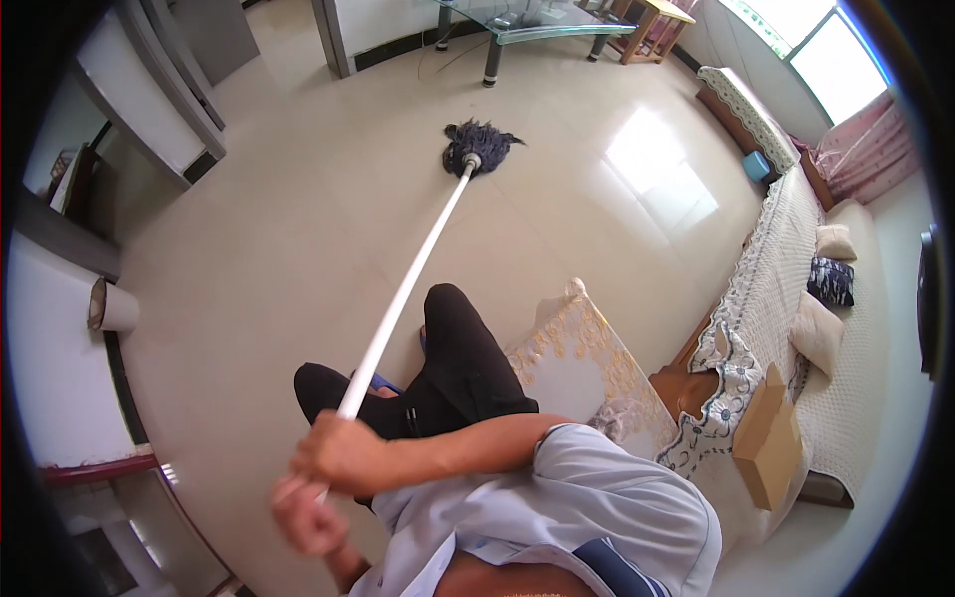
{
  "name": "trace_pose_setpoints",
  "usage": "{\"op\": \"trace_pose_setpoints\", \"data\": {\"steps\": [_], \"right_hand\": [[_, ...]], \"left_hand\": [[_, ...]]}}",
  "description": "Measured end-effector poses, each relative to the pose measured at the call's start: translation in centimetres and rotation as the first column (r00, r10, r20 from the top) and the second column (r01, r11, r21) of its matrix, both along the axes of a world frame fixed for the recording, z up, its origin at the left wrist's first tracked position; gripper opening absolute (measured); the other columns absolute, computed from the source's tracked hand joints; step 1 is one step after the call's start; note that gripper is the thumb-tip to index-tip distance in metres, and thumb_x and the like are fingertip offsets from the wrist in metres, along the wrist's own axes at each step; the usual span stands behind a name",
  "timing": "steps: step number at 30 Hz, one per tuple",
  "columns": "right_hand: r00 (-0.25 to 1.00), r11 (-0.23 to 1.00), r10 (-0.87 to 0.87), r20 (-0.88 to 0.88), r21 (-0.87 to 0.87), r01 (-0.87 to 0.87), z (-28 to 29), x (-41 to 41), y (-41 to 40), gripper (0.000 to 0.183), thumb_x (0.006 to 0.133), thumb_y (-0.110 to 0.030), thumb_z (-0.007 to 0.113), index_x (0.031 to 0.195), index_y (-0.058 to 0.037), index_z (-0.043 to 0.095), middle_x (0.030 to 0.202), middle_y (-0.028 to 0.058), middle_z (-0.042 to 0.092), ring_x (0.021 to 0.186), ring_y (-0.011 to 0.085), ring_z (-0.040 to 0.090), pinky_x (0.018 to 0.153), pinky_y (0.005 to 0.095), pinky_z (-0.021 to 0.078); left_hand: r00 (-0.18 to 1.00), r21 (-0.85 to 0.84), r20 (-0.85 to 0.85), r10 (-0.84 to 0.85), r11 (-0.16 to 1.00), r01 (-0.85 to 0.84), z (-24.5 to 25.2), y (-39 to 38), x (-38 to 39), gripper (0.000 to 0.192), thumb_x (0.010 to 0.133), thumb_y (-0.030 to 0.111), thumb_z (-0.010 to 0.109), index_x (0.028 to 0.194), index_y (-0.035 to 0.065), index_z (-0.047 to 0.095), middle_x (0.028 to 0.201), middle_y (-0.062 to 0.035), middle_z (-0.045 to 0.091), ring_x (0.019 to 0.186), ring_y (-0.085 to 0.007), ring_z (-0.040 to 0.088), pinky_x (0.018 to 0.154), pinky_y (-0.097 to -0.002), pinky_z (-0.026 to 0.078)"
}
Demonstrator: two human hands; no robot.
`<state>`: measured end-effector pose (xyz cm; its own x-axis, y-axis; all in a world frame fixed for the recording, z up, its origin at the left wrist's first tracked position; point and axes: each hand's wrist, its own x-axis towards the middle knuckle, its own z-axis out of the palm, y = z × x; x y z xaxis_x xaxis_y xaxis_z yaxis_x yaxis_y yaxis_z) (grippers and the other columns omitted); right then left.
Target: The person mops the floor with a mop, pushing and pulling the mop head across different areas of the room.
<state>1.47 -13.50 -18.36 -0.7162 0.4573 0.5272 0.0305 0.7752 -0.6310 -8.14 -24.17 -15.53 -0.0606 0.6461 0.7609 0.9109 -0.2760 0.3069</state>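
Note:
A mop with a white pole [406, 291] slants across the view from my hands up to its dark, stringy head [481, 145], which lies on the tiled floor [298, 224]. My right hand [337, 454] is closed around the lower part of the pole as seen here. Just below it, slightly blurred, my left hand [310, 516] grips near the pole's end. My right forearm crosses in front of my body. Beneath the pole are my knees in black trousers [466, 358], and part of a blue slipper [377, 384] shows.
A table with a patterned cover [589, 351] stands close on my right. Beyond it are a covered sofa [783, 231] with cushions and an open cardboard box [768, 440]. A glass table [552, 31] and a wooden stool [653, 22] stand ahead. A bin [116, 307] is at the left wall.

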Motion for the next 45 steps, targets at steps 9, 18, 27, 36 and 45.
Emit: {"op": "trace_pose_setpoints", "data": {"steps": [9, 18, 27, 36, 45], "right_hand": [[0.997, 0.992, 0.011, 0.08, -0.123, -0.001, -3.8, -0.3, 8.3, 0.034, 0.064, -0.013, 0.071, 0.097, -0.01, 0.064, 0.086, 0.0093, 0.065, 0.08, 0.032, 0.063, 0.073, 0.0414, 0.0514], [0.839, 0.92, -0.33, 0.433, -0.05, 0.388, -11.6, 11.2, 16.7, 0.012, 0.063, -0.009, 0.066, 0.075, -0.0105, 0.065, 0.076, 0.0091, 0.065, 0.081, 0.0327, 0.064, 0.072, 0.043, 0.0512], [0.617, 0.617, -0.786, 0.031, 0.087, 0.782, -15.0, 23.3, 16.9, 0.009, 0.072, -0.008, 0.069, 0.07, -0.0077, 0.06, 0.068, 0.0074, 0.06, 0.069, 0.0299, 0.06, 0.068, 0.0381, 0.0472], [0.723, 0.73, -0.683, 0.11, 0.049, 0.682, -15.1, 18.8, 16.9, 0.007, 0.067, -0.011, 0.067, 0.069, -0.0082, 0.061, 0.068, 0.01, 0.057, 0.071, 0.0312, 0.058, 0.068, 0.041, 0.047], [0.899, 0.905, -0.424, -0.109, -0.056, 0.421, -5.5, 1.8, 9.9, 0.017, 0.056, -0.011, 0.073, 0.068, -0.016, 0.061, 0.062, 0.0015, 0.06, 0.062, 0.0257, 0.061, 0.06, 0.0379, 0.0469]], "left_hand": [[0.764, 0.414, 0.641, 0.08, 0.801, -0.432, 6.1, 2.1, -3.3, 0.022, 0.094, 0.009, 0.042, 0.092, -0.0106, 0.052, 0.056, -0.0022, 0.033, 0.053, -0.0147, 0.036, 0.052, -0.0322, 0.034], [0.697, 0.272, 0.711, -0.094, 0.951, -0.149, -2.9, 8.9, 1.7, 0.011, 0.091, 0.002, 0.044, 0.09, -0.0041, 0.053, 0.062, -0.0034, 0.044, 0.056, -0.0126, 0.043, 0.054, -0.0279, 0.039], [-0.043, 0.326, 0.909, -0.415, 0.641, 0.695, -4.5, 11.0, 12.5, 0.015, 0.089, 0.002, 0.049, 0.09, -0.0038, 0.063, 0.068, -0.0058, 0.055, 0.058, -0.0127, 0.051, 0.06, -0.0242, 0.046], [-0.012, 0.079, 0.997, -0.082, 0.888, 0.452, -2.1, 10.5, 8.1, 0.022, 0.091, 0.012, 0.051, 0.083, -0.006, 0.06, 0.055, -0.0002, 0.048, 0.044, -0.0046, 0.038, 0.042, -0.0202, 0.034], [0.542, 0.487, 0.754, -0.37, 0.87, -0.083, 9.6, 1.9, -2.7, 0.028, 0.094, 0.02, 0.037, 0.068, 0.0093, 0.042, 0.05, 0.0034, 0.026, 0.047, -0.0085, 0.022, 0.056, -0.0293, 0.025]]}}
